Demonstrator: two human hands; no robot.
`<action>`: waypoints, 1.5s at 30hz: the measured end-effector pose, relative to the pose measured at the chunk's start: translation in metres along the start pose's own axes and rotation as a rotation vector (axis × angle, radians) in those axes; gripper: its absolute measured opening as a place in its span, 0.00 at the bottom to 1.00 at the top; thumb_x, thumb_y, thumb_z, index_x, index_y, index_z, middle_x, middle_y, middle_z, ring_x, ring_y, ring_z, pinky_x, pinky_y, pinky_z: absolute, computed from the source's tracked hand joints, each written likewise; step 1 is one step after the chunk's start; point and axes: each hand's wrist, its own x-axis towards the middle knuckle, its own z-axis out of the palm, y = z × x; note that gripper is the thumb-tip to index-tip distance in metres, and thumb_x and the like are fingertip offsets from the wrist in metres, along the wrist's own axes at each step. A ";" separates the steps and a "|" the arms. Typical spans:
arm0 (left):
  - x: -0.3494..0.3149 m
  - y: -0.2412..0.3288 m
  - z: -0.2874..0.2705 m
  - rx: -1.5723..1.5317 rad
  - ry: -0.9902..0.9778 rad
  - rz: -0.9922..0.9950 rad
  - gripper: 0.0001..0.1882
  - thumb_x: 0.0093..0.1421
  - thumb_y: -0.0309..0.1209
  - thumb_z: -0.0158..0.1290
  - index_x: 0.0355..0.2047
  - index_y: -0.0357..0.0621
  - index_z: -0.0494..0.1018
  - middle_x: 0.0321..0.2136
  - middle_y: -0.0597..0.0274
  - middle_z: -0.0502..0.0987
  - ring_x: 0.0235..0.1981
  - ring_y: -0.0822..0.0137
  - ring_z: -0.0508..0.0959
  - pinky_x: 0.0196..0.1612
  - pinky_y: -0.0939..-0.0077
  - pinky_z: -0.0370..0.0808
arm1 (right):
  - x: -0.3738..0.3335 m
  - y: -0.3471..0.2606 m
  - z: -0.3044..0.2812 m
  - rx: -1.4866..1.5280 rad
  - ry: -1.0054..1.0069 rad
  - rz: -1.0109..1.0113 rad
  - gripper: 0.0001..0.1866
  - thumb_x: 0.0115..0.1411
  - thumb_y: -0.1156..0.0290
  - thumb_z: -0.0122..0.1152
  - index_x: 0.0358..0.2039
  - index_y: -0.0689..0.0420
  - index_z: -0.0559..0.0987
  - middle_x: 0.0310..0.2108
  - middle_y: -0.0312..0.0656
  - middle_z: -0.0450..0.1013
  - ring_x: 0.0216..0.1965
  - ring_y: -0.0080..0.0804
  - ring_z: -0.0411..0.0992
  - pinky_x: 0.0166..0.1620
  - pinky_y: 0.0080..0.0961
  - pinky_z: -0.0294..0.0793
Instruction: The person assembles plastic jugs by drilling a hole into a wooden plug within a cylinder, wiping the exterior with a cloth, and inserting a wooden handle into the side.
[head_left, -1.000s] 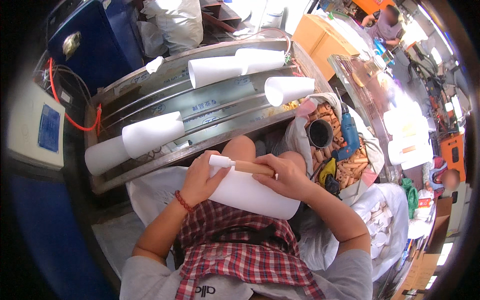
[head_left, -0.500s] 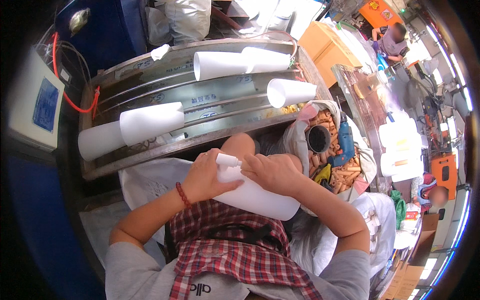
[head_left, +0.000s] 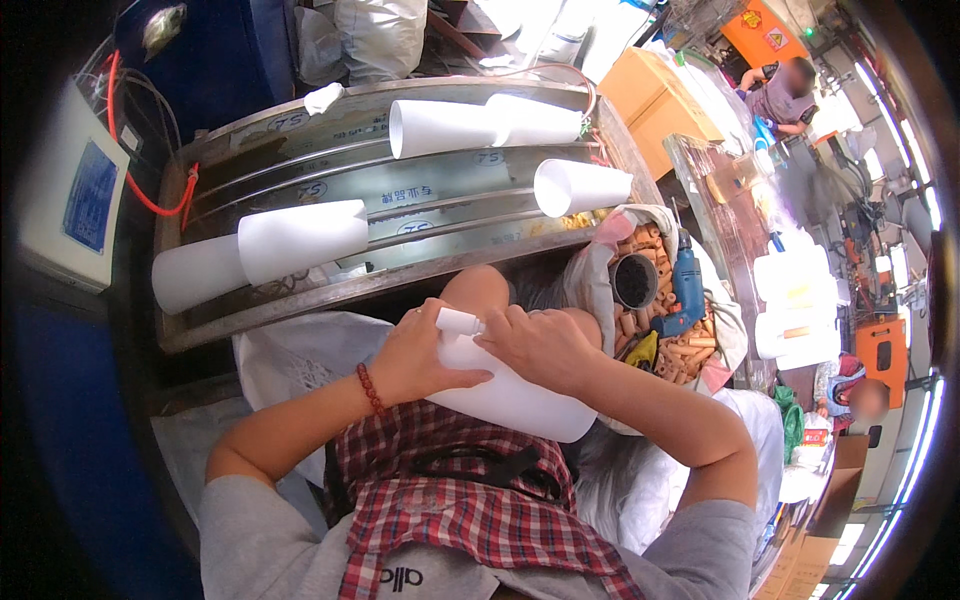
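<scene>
Across my lap lies a white, smooth, wide cylinder, its near right end resting by the apron. My left hand is closed around its left end, thumb stretched along the side. A small white cylindrical piece with a narrower tip sticks out at that end, beside my left fingers. My right hand is closed in a pinch at the narrow tip of this piece; what lies between the fingertips is hidden. Whether the small piece is joined to the cylinder, I cannot tell.
Ahead stands a metal-framed bench with white tapered tubes on it. To the right, a sack holds many tan tubular pieces, a blue power drill and a dark-filled cup. A control box is at left. Two people work far right.
My hands and the white cylinder stay almost in place. The right fingers have shifted slightly at the small piece's tip, and both elbows have spread a little outward.
</scene>
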 end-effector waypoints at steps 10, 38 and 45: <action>-0.013 -0.005 0.007 0.017 0.134 0.257 0.42 0.35 0.50 0.68 0.42 0.37 0.62 0.39 0.47 0.69 0.43 0.47 0.70 0.49 0.59 0.66 | 0.011 0.008 -0.022 0.919 -0.437 0.074 0.18 0.63 0.54 0.48 0.35 0.58 0.69 0.19 0.50 0.70 0.26 0.39 0.75 0.29 0.35 0.70; -0.004 -0.006 0.017 -0.015 0.074 0.121 0.44 0.33 0.49 0.70 0.45 0.39 0.61 0.40 0.48 0.69 0.43 0.50 0.70 0.48 0.60 0.66 | 0.019 -0.010 -0.014 0.431 -0.182 0.149 0.32 0.56 0.41 0.52 0.32 0.65 0.72 0.20 0.52 0.74 0.24 0.51 0.74 0.27 0.39 0.71; -0.011 -0.015 0.020 -0.012 0.121 0.237 0.43 0.33 0.50 0.69 0.44 0.39 0.62 0.41 0.47 0.68 0.42 0.48 0.69 0.47 0.58 0.64 | 0.023 -0.007 -0.019 0.828 -0.266 0.072 0.27 0.57 0.43 0.52 0.34 0.60 0.77 0.24 0.54 0.75 0.25 0.52 0.73 0.30 0.38 0.70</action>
